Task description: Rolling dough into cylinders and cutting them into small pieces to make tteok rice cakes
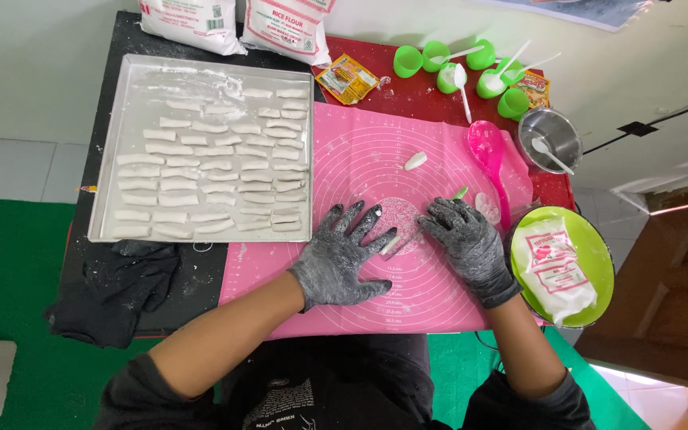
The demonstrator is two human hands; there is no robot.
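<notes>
Dough strip (392, 243) on pink mat (431, 295), between flat, open-gripped left hand (342, 259) and right hand (465, 239).

At twelve o'clock the two white flour bags (232, 20) are cut off by the top edge. The dough strip (392, 243) is mostly hidden under the gloved fingers (447, 219). The steel bowl (549, 137) holds contents too small to tell.

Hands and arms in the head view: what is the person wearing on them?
Both the left hand and the right hand wear dark grey gloves dusted with white flour, ending at the wrists. The forearms are bare. Dark sleeves are pushed up near the elbows.
</notes>
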